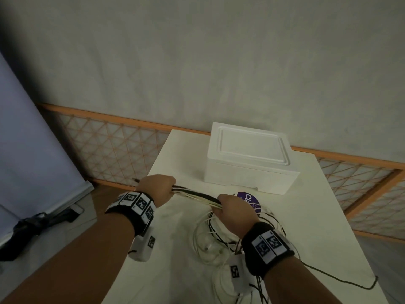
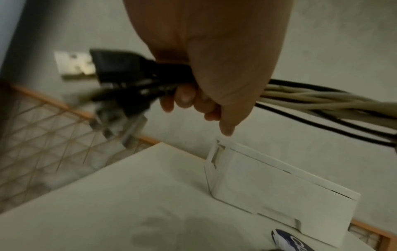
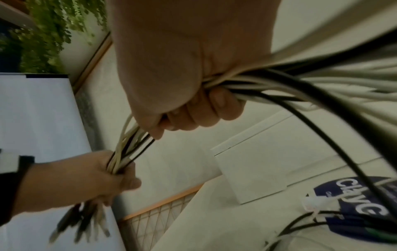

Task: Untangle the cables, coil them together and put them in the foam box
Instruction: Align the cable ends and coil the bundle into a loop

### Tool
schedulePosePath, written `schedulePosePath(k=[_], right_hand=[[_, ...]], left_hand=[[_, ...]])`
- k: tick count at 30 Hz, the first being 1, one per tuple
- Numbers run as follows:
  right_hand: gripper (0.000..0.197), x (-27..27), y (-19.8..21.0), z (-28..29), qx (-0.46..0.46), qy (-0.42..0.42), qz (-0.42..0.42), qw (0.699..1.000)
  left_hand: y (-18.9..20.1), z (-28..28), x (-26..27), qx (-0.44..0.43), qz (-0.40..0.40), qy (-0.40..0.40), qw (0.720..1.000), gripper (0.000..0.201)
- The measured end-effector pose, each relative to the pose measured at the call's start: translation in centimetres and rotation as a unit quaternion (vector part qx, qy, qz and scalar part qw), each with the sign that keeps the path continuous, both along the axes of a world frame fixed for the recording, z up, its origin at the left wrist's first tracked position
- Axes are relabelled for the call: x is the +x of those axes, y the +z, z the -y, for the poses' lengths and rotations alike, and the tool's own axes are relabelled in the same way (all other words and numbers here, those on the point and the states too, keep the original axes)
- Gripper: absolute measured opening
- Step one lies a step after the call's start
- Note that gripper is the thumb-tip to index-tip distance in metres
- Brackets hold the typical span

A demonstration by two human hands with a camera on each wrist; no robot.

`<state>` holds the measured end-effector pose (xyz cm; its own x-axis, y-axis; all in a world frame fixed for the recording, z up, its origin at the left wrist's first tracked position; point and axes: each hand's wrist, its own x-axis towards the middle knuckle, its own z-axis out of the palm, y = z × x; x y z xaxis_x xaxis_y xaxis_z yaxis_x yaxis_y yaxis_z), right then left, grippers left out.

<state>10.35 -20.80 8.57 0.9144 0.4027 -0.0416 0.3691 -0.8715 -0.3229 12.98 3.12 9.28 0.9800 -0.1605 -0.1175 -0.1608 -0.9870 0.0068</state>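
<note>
Progress: cables (image 1: 197, 196) gathered into one bundle with plug ends (image 2: 120, 79) aligned; coiling looks just begun, most length lies loose on the table (image 1: 175, 255).
Box (image 1: 249, 159): closed, behind the hands, nothing in it yet.
Left hand (image 1: 156, 187): fist around bundle near the plugs.
Right hand (image 1: 235, 212): fist around bundle further along.

Dim, flat indoor light, greenish cast, grainy. Head view bends and darkens toward the corners. Left wrist view: plugs (image 2: 120, 79) smeared by motion blur. Right wrist view: cables (image 3: 322, 81) streaked at right edge. Soft shadow on table (image 2: 150, 225).
</note>
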Motion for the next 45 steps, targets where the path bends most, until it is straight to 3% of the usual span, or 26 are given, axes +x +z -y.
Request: schedulePosePath(k=[7,9,11,13,16,18,20,26,33,40,42,45], right_hand=[[0.024,0.4,2.1,-1.4,-0.047,0.047,-0.001,0.998],[0.022,0.5,2.7,-1.4,-0.058,0.058,0.005,0.997],[0.02,0.6,3.4,-1.5,-0.075,0.071,0.01,0.995],[0.019,0.5,4.3,-2.0,-0.096,0.089,0.017,0.991],[0.018,0.4,5.3,-3.2,-0.133,0.137,0.047,0.981],[0.019,0.5,5.7,-3.5,-0.152,0.147,0.061,0.976],[0.02,0.7,6.0,-3.2,-0.153,0.127,0.069,0.978],[0.02,0.1,4.8,-2.5,-0.063,0.064,0.024,0.996],[0.025,0.5,3.5,-1.8,-0.003,0.026,0.012,1.0],[0.023,1.0,3.4,-2.1,0.0,-0.004,-0.008,1.0],[0.016,1.2,3.3,-2.1,0.037,-0.025,-0.024,0.999],[0.023,1.3,2.9,-1.6,0.088,-0.037,-0.045,0.994]], left_hand=[[-2.9,-1.1,-0.9,-0.082,-0.119,0.045,0.988,0.029],[-2.5,-1.5,-1.1,-0.025,-0.151,0.053,0.987,0.06],[-1.3,-1.3,-1.4,0.04,-0.178,0.04,0.982,0.117],[0.9,0.9,-1.9,0.014,-0.156,-0.021,0.987,0.142],[3.5,5.7,-2.5,-0.142,-0.082,-0.114,0.98,0.13],[3.2,7.2,-2.7,-0.275,-0.051,-0.091,0.956,0.105],[2.7,7.6,-3.0,-0.317,-0.02,-0.076,0.945,0.087],[3.5,8.2,-2.4,-0.127,-0.006,-0.124,0.984,0.07],[4.0,8.7,-1.8,0.012,0.031,-0.157,0.987,0.037],[4.3,8.8,-1.7,0.031,0.03,-0.139,0.989,0.021],[4.2,8.9,-1.7,0.007,0.014,-0.127,0.992,0.013],[3.9,8.8,-1.7,-0.06,-0.033,-0.123,0.99,0.01]])
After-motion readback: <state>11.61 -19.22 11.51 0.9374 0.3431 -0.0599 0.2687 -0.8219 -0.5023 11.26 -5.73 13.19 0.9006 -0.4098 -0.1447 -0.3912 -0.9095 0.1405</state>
